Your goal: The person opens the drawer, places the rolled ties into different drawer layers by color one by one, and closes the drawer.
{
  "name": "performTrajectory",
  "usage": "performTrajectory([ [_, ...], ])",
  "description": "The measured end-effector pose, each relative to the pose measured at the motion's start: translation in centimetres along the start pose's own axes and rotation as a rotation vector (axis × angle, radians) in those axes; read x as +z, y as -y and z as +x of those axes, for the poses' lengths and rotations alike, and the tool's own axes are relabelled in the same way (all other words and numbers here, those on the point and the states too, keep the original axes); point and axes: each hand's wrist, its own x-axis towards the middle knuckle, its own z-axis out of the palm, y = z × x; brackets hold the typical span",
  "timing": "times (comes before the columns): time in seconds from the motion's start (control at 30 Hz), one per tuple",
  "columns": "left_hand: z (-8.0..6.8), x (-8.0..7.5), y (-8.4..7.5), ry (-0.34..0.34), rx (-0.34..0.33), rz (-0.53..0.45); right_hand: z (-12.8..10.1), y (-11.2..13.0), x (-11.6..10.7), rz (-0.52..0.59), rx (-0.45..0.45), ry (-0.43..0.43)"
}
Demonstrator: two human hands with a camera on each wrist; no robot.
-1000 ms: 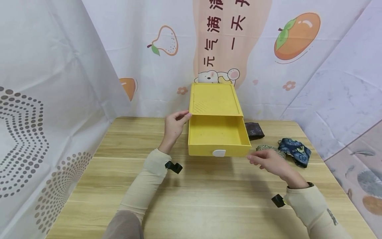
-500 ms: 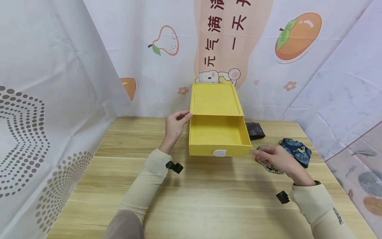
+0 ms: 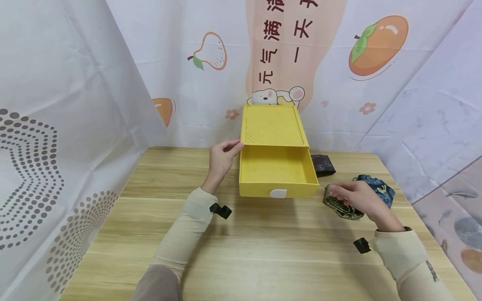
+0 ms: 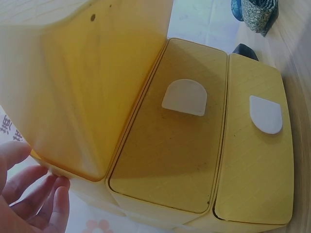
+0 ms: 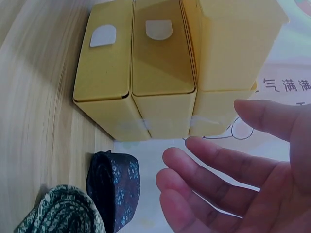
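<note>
A yellow drawer cabinet stands at the back of the table, its top drawer pulled out with nothing visible inside. At the cabinet's left front edge rests my left hand, thumb by the top corner and fingers along the side. My right hand is over a rolled green patterned cloth, which looks like a rolled necktie and is partly hidden. Its fingers are apart and hold nothing in the right wrist view. Behind that hand lies a blue patterned cloth.
Beside the cabinet's right side is a dark flowered cloth roll. Two shut drawers with white handles sit below the open one. Printed curtains hang behind the wooden table.
My right hand has moved right, away from the drawer's front corner to above the green cloth roll. My left hand stays at the cabinet's edge. The drawer remains pulled out.
</note>
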Motion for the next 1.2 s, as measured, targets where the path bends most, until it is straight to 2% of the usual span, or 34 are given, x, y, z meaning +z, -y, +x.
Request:
performTrajectory([
  [1.2,-0.1,-0.1,-0.2,-0.006,-0.04,-0.024,0.8,-5.1,-2.7,0.082,0.147,-0.055],
])
